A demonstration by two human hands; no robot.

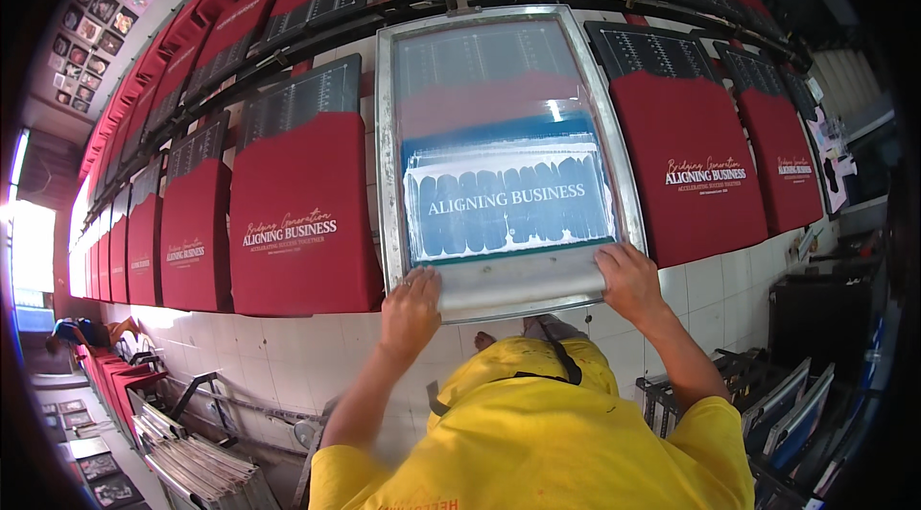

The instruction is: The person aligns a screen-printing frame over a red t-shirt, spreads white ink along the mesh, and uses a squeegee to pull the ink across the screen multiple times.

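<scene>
Before a person in a yellow shirt, a metal-framed printing screen lies over a black board and a red garment, both showing faintly through its mesh. Its lower half carries a blue panel with pale lettering, edged with smeared white ink. A broad silver bar spans the near end. The left hand is curled closed over the bar's left end, knuckles up, with a ring on one finger; the right hand is closed likewise over its right end, fingers bent. Beside the screen, red garments with white print stretch over black boards, one to the left and another to the right.
</scene>
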